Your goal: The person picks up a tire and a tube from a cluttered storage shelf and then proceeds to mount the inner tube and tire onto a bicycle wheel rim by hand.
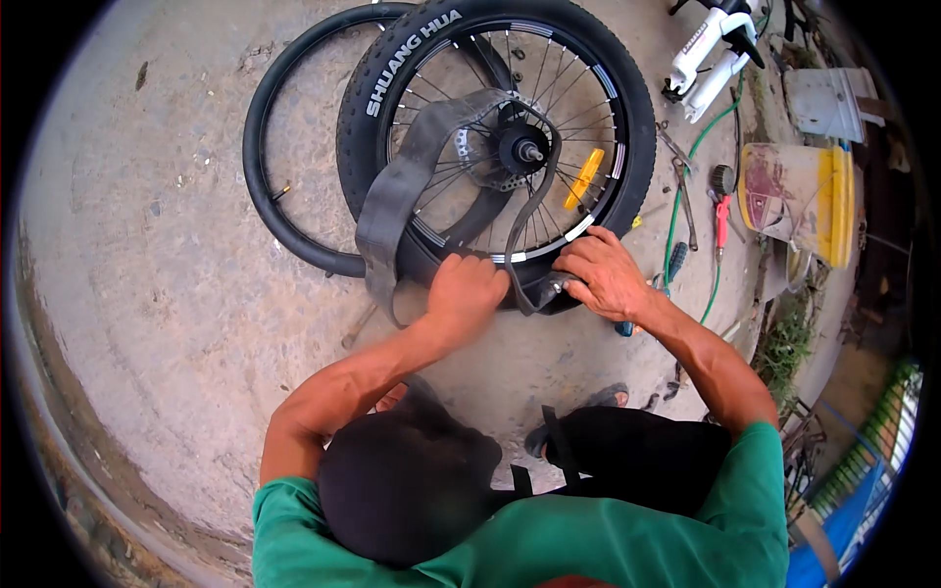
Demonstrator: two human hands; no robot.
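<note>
Plainly, a flat grey inner tube (387,216) drapes across the fat-tyred wheel (632,93) lying on the concrete floor (196,343). At the wheel's near edge, the right hand (600,274) pinches the tube; the left hand (469,294) is blurred, so I cannot tell whether it grips anything.
</note>
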